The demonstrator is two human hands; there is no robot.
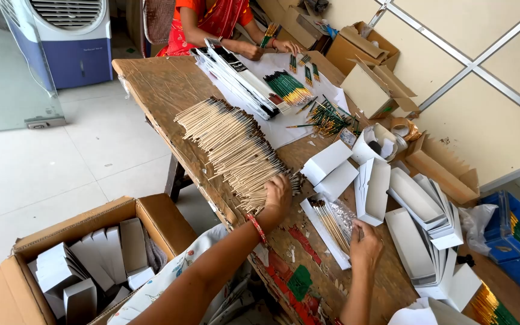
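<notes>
Both hands work at the table's near edge: the left hand (pixel 277 194) curls its fingers onto the near end of a long heap of pale wooden brushes (pixel 233 147), gripping a few. At its three o'clock, the right hand (pixel 365 238) rests loosely open on a white tray of brushes (pixel 330 225). Flat white boxes (pixel 422 207) lie further right.

Heap of brushes (pixel 233 147) on table (pixel 164 84), open boxes (pixel 416 204) to its right, carton (pixel 61 253) on floor left.
</notes>
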